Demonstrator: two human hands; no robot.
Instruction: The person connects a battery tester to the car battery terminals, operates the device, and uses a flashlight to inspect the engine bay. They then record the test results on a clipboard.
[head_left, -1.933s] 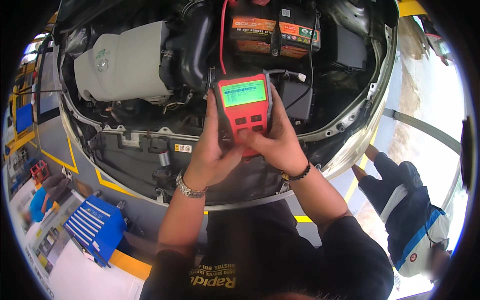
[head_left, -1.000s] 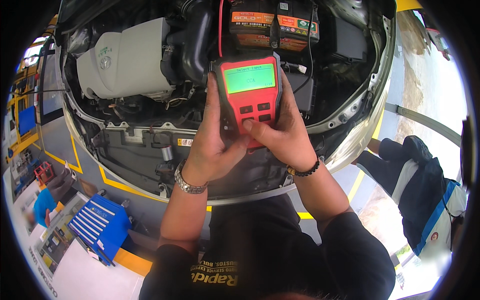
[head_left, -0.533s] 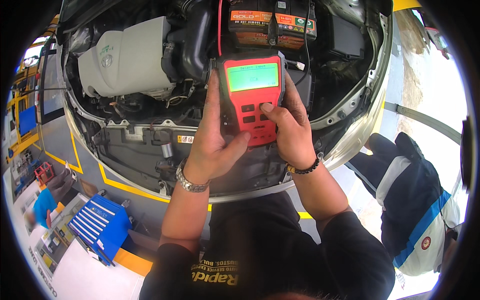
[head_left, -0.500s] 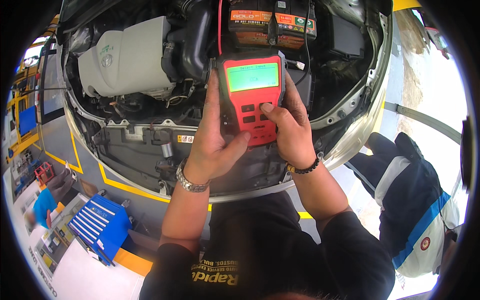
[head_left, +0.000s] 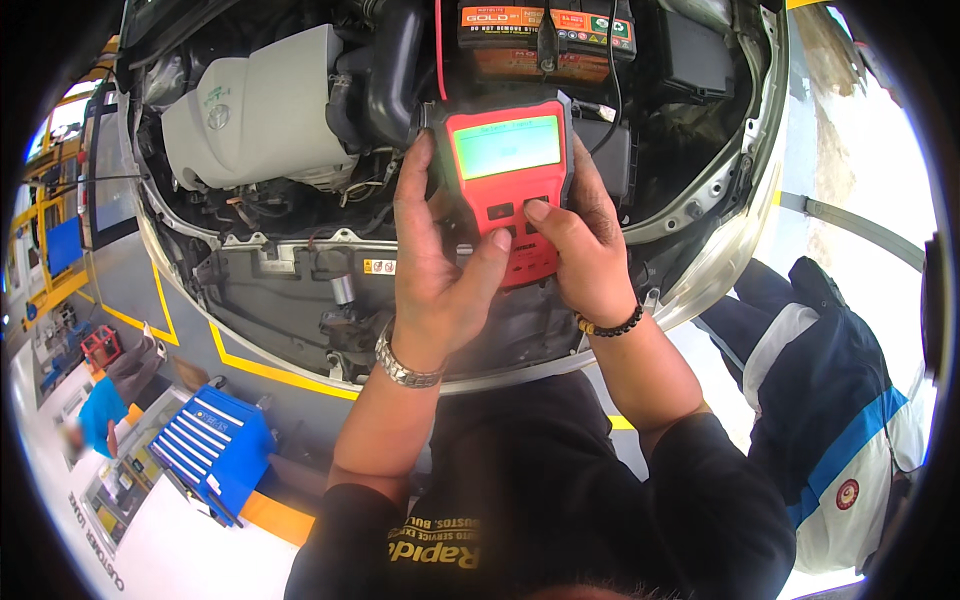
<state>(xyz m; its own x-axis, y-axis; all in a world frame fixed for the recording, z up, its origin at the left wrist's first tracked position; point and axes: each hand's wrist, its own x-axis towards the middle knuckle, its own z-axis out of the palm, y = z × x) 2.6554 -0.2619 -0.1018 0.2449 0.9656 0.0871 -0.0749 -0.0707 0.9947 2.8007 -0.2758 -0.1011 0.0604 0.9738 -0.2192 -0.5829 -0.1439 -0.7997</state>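
Note:
Between my two hands is a red and black handheld battery tester [head_left: 519, 189], its greenish screen lit and facing up at me. My left hand [head_left: 437, 255] grips its left side, the thumb lying on the lower left button. On the right side my right hand [head_left: 588, 235] wraps the casing, with the thumb on the upper right button. A red cable [head_left: 439, 50] and a black cable [head_left: 618, 85] run beside the tester. Beyond it stands a car battery [head_left: 547, 40] with an orange label, under a black hold-down bracket.
The open engine bay holds a grey engine cover [head_left: 250, 125], a black air intake hose [head_left: 392, 75] and a black box [head_left: 692, 65]. The car's front edge curves before me. A co-worker in a dark jacket [head_left: 815, 400] is close at right. A blue tool cabinet [head_left: 215, 445] stands at left.
My left thumb has moved up from the tester's lower edge onto the lower left button. My right thumb stays at the upper right button. The view has shifted slightly.

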